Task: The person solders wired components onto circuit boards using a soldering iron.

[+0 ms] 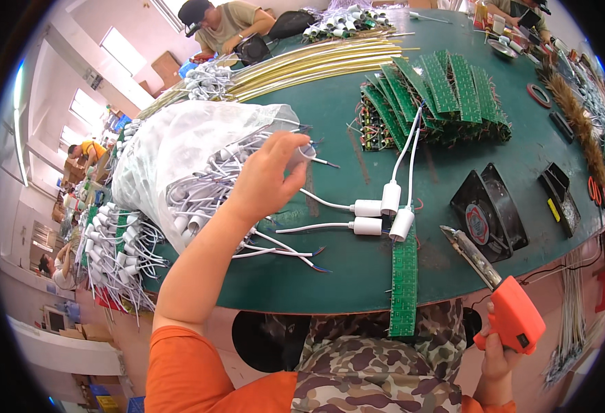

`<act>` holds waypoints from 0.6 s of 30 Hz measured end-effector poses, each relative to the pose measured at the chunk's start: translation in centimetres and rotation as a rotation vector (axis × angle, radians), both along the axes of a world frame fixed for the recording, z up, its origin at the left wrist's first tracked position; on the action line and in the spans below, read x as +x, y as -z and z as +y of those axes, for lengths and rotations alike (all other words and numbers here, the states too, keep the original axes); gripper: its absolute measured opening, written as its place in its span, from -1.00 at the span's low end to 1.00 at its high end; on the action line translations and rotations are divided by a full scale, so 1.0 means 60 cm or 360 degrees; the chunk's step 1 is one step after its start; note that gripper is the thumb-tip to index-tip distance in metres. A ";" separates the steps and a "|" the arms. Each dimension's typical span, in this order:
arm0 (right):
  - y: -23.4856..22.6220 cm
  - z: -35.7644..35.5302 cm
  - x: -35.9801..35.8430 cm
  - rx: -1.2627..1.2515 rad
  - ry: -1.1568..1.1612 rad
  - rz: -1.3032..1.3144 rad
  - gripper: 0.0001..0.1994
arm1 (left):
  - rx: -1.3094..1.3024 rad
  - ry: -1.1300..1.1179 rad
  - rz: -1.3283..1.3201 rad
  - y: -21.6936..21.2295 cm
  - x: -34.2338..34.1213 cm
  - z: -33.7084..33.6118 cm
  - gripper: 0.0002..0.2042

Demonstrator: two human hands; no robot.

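Note:
My left hand (268, 179) is at the mouth of a white plastic bag (178, 138), its fingers and thumb curled around a white plastic cap (302, 153). White cables with caps (196, 224) spill from that bag. A red-orange soldering gun (517, 313) is gripped by my right hand (497, 356), its metal tip pointing up and left. Between my hands, a green circuit board strip (404, 292) hangs over the table's near edge. White cable caps (368, 208) lie at its far end, and two of their cables run up to the stacked green boards (447, 89).
A black fan (488, 213) and a black tray (559, 196) stand at the right. Long yellowish strips (316, 65) lie across the back of the green table (323, 186). More capped cables (120, 248) are piled at the left. Co-workers (227, 27) sit across the table.

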State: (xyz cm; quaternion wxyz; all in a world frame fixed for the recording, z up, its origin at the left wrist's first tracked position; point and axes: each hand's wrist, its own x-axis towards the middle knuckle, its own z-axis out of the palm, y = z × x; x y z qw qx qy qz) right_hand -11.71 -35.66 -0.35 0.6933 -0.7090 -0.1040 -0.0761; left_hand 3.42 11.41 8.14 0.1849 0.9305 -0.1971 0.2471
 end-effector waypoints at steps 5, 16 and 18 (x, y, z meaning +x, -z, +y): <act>-0.010 0.015 0.000 -0.0034 0.0040 -0.0102 -0.71 | -0.0861 -0.0288 -0.0309 -0.025 -0.009 0.027 -0.75; -0.015 0.025 0.005 -0.0022 -0.0052 -0.0146 -0.70 | -0.1064 -0.0622 0.0026 0.014 0.013 0.071 -0.75; -0.008 0.020 0.006 -0.0038 -0.0018 -0.0165 -0.68 | -0.1291 -0.0224 -0.0654 -0.094 0.026 0.091 -0.76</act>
